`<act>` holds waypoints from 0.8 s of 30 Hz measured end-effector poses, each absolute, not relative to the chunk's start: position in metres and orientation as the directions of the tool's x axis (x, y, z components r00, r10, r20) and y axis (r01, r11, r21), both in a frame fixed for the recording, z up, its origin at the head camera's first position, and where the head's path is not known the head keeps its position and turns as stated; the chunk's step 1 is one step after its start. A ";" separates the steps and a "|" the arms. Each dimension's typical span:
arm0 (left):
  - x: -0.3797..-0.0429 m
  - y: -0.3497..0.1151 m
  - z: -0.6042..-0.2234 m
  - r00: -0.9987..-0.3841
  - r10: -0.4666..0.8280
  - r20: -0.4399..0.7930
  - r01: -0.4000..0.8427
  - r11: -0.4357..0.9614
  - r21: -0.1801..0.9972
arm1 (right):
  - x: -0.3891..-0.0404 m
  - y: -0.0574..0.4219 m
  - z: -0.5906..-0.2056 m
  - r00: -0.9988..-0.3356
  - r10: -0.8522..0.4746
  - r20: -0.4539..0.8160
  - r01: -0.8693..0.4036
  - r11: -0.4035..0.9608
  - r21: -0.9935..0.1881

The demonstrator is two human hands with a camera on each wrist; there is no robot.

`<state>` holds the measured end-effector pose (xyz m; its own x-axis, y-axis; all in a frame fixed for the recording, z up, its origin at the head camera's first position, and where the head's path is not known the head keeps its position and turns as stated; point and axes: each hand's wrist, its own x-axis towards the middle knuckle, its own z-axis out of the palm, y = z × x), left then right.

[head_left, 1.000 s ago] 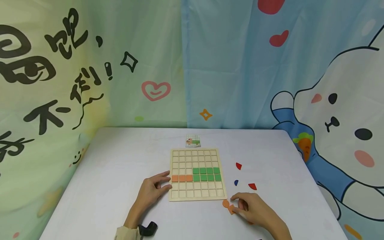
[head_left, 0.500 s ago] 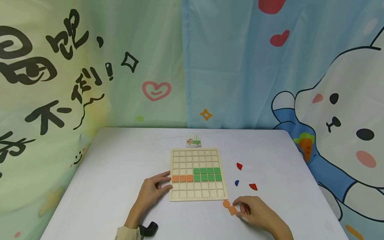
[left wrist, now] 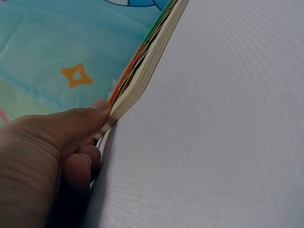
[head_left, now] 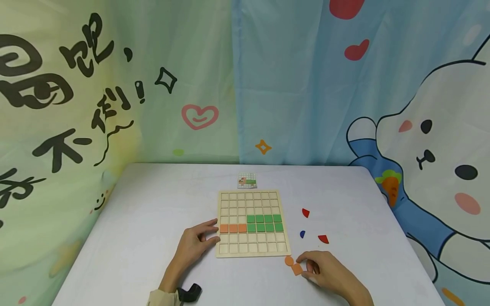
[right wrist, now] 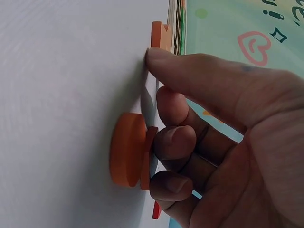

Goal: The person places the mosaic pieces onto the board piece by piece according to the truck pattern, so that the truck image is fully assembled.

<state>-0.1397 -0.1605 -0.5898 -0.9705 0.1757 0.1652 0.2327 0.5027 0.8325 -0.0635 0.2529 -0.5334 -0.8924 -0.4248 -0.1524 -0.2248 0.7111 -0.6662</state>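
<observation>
A square wooden grid board lies on the table, with green square tiles and orange square tiles in its cells. At its left edge, my left hand touches with thumb and forefinger apart; in the left wrist view the thumb rests at the board's edge. My right hand hovers low beside a loose orange square, thumb tip right at its side, with nothing between thumb and forefinger. An orange disc lies by the board's lower right corner. More orange pieces lie under the curled fingers in the right wrist view.
A small pattern card lies beyond the board. To the right are red pieces and a small blue piece. A black object is at the left wrist. Printed curtains hang behind the white table.
My right hand has shifted slightly right, and the orange square that the fingers partly covered now shows whole. The left hand has stayed at the board's edge.
</observation>
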 end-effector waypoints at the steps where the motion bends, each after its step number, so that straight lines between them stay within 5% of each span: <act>1: -0.140 -0.160 -0.590 -0.970 0.175 0.166 0.233 0.503 0.832 | -0.064 0.253 -0.533 -0.893 -0.424 -0.150 -0.226 0.712 -0.665; 24: -0.140 -0.161 -0.588 -0.979 0.170 0.110 0.183 0.508 0.842 | -0.064 0.252 -0.534 -0.899 -0.383 -0.213 -0.168 0.750 -0.640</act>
